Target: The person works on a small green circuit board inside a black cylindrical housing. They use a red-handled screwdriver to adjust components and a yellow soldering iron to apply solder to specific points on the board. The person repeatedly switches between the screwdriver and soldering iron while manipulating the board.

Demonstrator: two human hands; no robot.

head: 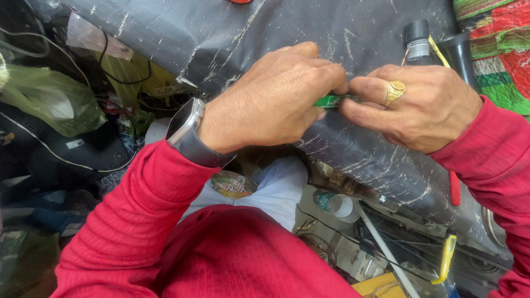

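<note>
Over the scratched grey worktop (355, 33), the left hand (270, 104) and right hand (418, 108) both pinched a small green piece (328, 100), possibly a circuit board, between closed fingertips.

Red ribbed sleeves (152, 222) frame a small green piece (328, 101) on a black worktop (271, 22) streaked with white scratches, beside a gold ring (395, 91) and red-and-green patterned cloth (512, 41).

Matt, scratched dark work surface (350, 141); ribbed red cloth sleeves (134, 221).
</note>
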